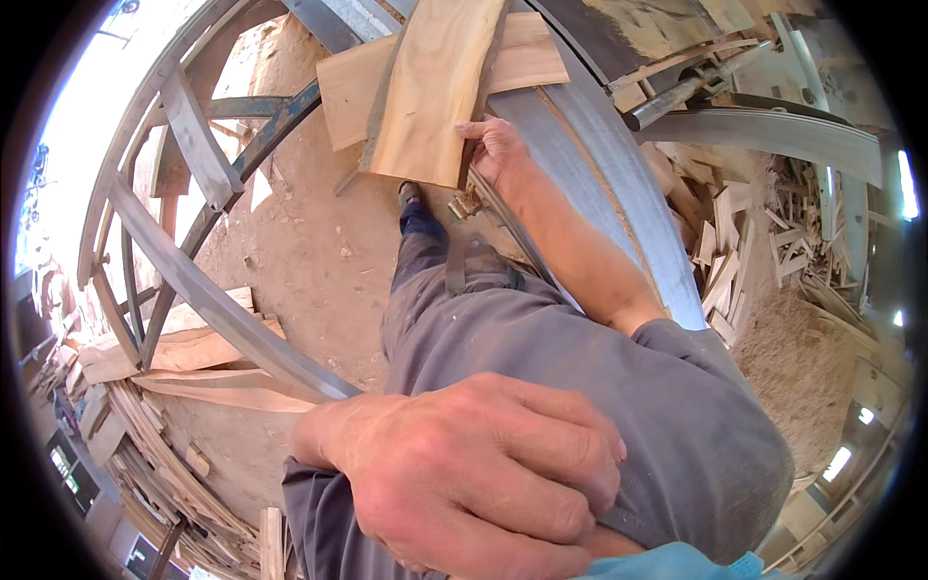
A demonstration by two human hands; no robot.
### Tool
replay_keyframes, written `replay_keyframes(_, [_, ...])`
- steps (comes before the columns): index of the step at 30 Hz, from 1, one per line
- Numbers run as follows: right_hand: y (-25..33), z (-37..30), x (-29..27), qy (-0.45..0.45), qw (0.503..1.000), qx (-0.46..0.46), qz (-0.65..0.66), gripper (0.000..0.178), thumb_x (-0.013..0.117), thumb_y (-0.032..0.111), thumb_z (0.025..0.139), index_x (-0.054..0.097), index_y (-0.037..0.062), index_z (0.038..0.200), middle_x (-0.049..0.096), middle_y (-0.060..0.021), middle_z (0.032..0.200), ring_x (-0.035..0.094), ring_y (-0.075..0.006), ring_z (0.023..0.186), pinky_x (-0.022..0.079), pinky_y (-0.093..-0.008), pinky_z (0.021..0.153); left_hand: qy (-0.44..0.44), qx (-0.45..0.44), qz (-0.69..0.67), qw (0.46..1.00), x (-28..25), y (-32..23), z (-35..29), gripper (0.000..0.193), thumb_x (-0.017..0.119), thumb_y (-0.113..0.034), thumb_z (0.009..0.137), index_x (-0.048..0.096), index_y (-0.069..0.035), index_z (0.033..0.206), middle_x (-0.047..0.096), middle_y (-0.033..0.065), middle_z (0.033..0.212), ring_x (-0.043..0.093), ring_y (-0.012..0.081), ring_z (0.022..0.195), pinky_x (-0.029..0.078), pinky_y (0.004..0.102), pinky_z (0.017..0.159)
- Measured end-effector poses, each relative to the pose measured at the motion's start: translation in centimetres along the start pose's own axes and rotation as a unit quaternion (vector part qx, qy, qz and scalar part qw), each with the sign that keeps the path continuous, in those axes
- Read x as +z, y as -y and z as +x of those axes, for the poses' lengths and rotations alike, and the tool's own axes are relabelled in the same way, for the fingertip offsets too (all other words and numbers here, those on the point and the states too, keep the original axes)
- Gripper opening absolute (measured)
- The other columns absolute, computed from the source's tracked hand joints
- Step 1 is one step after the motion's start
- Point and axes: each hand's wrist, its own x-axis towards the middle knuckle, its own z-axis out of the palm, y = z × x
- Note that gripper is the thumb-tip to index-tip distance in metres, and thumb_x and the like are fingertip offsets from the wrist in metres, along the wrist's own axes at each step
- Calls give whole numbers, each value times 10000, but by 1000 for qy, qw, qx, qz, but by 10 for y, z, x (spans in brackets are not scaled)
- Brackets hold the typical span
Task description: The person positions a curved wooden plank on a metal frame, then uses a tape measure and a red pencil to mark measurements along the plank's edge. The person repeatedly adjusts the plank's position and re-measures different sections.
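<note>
My right hand (496,150) grips the near right edge of a live-edge wooden board (430,97), thumb on top and fingers partly hidden. That board lies crosswise over another pale board (530,58); both are above a grey metal table (599,184). Close in front of me, my left hand (483,464) is raised over my dark grey clothing, knuckles up, with its fingers curled. The inside of its palm is hidden, so anything in it cannot be seen. Light blue cloth (667,563) shows just below that hand.
A metal-framed structure with curved bars (232,319) stands at left. Stacked planks (184,348) and long offcuts lie at lower left. Wood scraps (725,251) and sawdust (793,377) cover the floor at right, below a metal bar (773,130). My foot (410,192) is on the dusty floor.
</note>
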Motion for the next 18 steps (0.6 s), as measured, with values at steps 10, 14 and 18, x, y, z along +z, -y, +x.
replay_keyframes(10, [59,-49,-100,16,977,-3,-211,417,595,26,906,533,-64,1308,676,-153,1170,670,-243,1063,544,-376,961,234,-192,-6,953,-46,-85,-24,234,475,-76,905,557,30,713,435,105,657,507,313,592,517,461,766])
replay_keyframes(14, [52,-78,-98,-29,973,-17,-229,349,614,108,934,574,-30,1252,693,-131,1128,673,-249,1054,532,-377,959,171,-174,-2,970,-51,-109,-57,250,483,-102,900,485,0,672,350,94,654,459,321,601,456,425,690])
replay_keyframes(18, [45,-86,-93,-76,964,-43,-252,323,611,158,955,586,-9,1230,691,-124,1144,667,-252,1069,515,-381,980,100,-169,1,981,-59,-123,-86,240,511,-108,883,485,4,672,357,97,662,455,314,613,438,408,660])
